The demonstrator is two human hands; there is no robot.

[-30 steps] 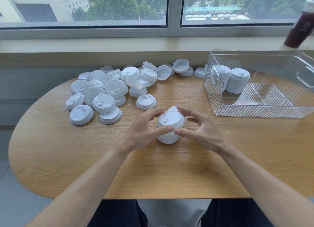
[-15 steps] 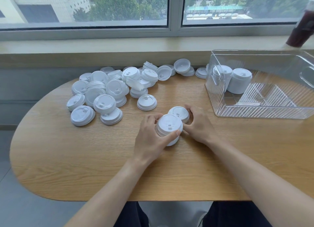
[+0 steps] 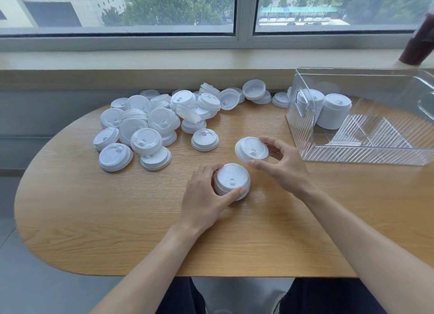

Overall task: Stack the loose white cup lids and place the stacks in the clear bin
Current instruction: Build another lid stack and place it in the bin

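Bin [image 3: 361, 154], clear, right on surface [image 3: 117, 219]: 2 lid stacks [image 3: 333, 114] inside, back-left corner. L hand [image 3: 206, 201] grips short stack [image 3: 232, 181] on surface. R hand [image 3: 281, 163] holds 1 lid [image 3: 251, 149], tilted, just beside stack. Loose lids [image 3: 150, 125] piled back-left.
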